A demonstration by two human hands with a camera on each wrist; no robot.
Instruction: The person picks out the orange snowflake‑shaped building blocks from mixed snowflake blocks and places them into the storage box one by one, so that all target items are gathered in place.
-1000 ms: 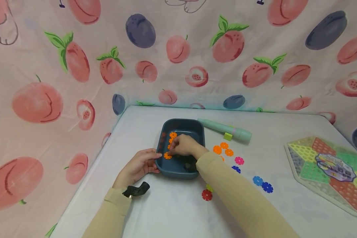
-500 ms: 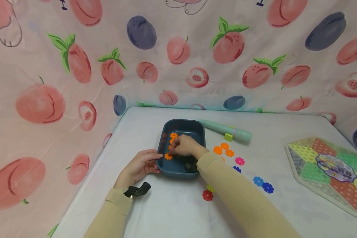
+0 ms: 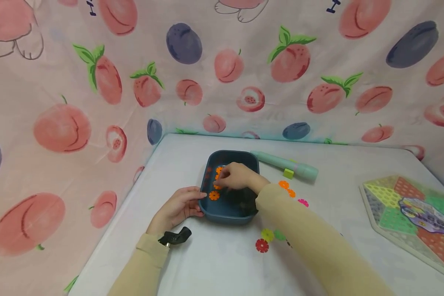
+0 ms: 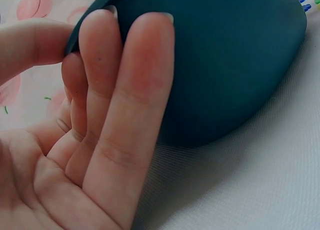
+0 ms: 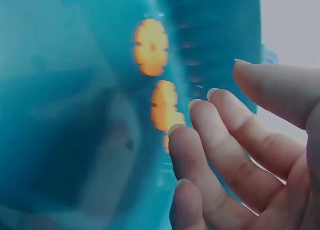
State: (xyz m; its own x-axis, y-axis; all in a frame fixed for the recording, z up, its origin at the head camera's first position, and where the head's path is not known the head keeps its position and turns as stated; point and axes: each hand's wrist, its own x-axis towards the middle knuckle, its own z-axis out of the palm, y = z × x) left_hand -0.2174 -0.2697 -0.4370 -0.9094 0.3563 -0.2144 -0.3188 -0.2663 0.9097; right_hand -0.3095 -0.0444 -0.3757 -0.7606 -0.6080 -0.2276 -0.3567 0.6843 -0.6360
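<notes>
A dark blue rectangular tub [image 3: 227, 219] stands on the white table. My left hand [image 3: 178, 207] grips its near left side, thumb over the rim and fingers against the outer wall, as the left wrist view shows. Inside the tub, several orange notched plastic discs [image 3: 214, 195] lie in a row along the left wall. Over this row is my right hand [image 3: 240, 176], its fingertips just beyond the nearest disc. In the right wrist view its thumb stands apart from the loosely bent fingers [image 5: 187, 150], nothing visible between them, close to the orange discs [image 5: 151, 47].
Right of the tub lie more discs, including orange [image 3: 283, 184], pink [image 3: 303, 202], yellow [image 3: 267, 235] and red [image 3: 262, 246]; my right sleeve covers some. Behind are a mint-green tapered stick [image 3: 285, 163] and a lime block [image 3: 288, 174]. A hexagonal coloured game board [image 3: 399, 209] lies far right.
My right hand has drawn back slightly from the nearest orange disc, which now shows whole. My left hand keeps its hold on the tub. The head view has shifted a little.
</notes>
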